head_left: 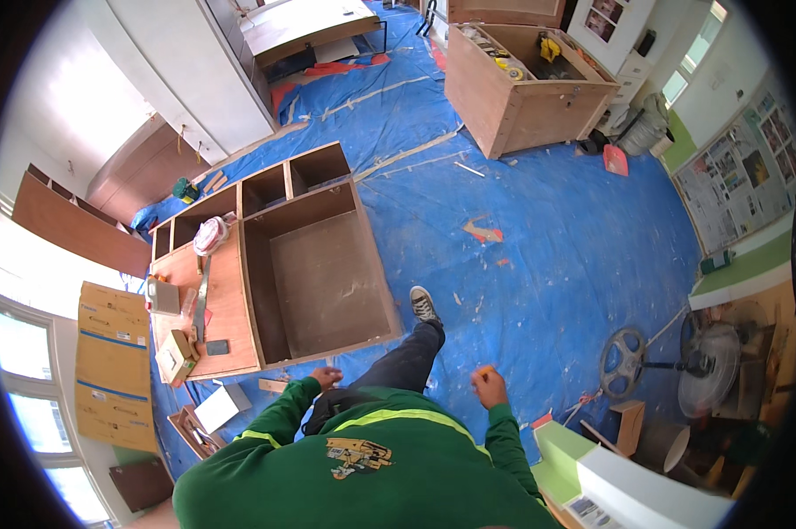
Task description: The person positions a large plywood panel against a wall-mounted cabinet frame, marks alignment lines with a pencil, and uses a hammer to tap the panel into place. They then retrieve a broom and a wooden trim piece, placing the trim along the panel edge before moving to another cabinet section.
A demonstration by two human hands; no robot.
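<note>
a person in a green top [292,476] stands at the near edge of a brown wooden cabinet [323,282], which lies open side up on blue sheeting [548,238], one shoe [423,304] just beside the cabinet's right side. the left hand [327,377] hangs just off the cabinet's near edge, fingers loosely curled; whether they touch wood or hold anything cannot be told. the right hand [488,386] is raised to the right of the cabinet, fingers drawn in narrow, a small orange patch at their tips too blurred to identify. the cabinet looks heavy, stiff and bulky, likely a two-person lift, best gripped under the outer frame at opposite ends rather than by its thin dividers. a flat panel [230,326] over its left part bears a handsaw [202,309], a metal can [163,297], a small box [177,355] and a round tub [210,235], loose items that could slide if the cabinet tips. the cabinet's underside is hidden, the person's other foot is out of sight, and a fan [715,366] and clutter far to the cabinet's right fade into the dark rim.
</note>
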